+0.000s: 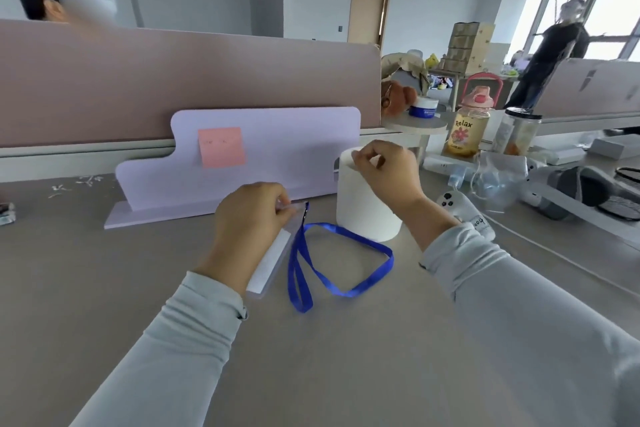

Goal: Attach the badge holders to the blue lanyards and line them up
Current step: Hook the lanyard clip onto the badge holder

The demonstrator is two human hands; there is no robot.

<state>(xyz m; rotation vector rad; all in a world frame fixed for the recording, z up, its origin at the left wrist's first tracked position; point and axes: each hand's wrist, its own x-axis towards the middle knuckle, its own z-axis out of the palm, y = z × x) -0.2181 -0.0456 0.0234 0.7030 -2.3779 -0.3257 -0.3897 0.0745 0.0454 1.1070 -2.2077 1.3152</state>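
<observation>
Grey table, seen from the near edge. Left hand sits mid-table with thumb and fingers pinched on the top end of a clear badge holder. The holder has a white card inside and slants down from the hand toward the near edge; whether its lower end rests on the table cannot be told. The dark clip of the blue lanyard stands right against the holder's top, beside the left fingertips. Too blurred to tell whether it is hooked on. From the clip the strap drops to the table and runs just right of the holder. One narrow fold points at the near edge, and a wider loop spreads rightward in front of a white paper roll. Right hand is raised in front of the roll's top with fingers curled in and thumb against forefinger. Nothing is seen in them, and it is well apart from lanyard and holder. Both forearms are in pale grey sleeves. Behind the left hand stands a lilac board bearing a pink sticky note, backed by a dusty-pink partition along the far edge. Toward the right edge: a white controller just beside the right wrist, a clear plastic bag, and a "Relax" bottle with a pink lid. A dark-lidded jar stands next to the bottle. A person in dark clothes stands by the far windows.
</observation>
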